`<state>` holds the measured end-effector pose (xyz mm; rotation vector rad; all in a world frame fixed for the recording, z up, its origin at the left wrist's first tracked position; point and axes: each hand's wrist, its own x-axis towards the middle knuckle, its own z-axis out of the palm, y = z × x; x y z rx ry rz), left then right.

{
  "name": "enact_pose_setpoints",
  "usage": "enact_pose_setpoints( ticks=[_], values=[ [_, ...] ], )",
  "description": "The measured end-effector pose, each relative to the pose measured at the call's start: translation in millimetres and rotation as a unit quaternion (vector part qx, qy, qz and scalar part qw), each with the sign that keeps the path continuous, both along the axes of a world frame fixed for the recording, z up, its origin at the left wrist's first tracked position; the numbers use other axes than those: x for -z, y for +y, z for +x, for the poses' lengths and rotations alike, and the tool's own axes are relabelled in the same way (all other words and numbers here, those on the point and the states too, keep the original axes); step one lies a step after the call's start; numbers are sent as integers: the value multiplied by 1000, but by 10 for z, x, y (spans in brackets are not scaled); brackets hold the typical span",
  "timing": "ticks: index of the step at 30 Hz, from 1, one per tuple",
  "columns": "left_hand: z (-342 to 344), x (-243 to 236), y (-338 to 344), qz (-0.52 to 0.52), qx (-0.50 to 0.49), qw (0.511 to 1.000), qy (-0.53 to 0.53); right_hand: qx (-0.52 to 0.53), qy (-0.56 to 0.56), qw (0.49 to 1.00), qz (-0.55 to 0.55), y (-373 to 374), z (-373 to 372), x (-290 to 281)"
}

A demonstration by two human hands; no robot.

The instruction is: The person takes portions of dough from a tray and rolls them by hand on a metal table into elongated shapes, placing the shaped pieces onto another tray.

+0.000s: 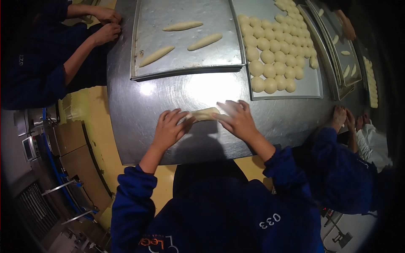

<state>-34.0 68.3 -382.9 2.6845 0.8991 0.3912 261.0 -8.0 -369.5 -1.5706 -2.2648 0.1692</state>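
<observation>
A short, pale dough piece with a crease along it lies on the steel table in front of me. My left hand holds its left end, thumb and fingertips against the dough. At the right end, my right hand has its thumb and fingers on the dough; its fingertips are slightly blurred. Beyond my hands, a metal tray carries three long, tapered dough pieces, one of them a dough stick at its left. To the right, a second tray is covered with several round dough balls.
The steel table ends just before my body. Co-workers' hands rest at its left edge, and another person's hands work at the right. More trays with dough stand at the far right. Equipment stands at the lower left.
</observation>
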Motion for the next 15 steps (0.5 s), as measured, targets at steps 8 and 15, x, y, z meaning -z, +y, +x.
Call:
enact_pose_setpoints(
  ticks=[8, 15],
  values=[
    [-147, -101, 144, -56, -111, 990, -61, 67, 114, 989, -60, 31, 252, -169],
    [458, -142, -489, -64, -89, 985, -132, 114, 215, 968, -64, -246, -521, -174]
  ],
)
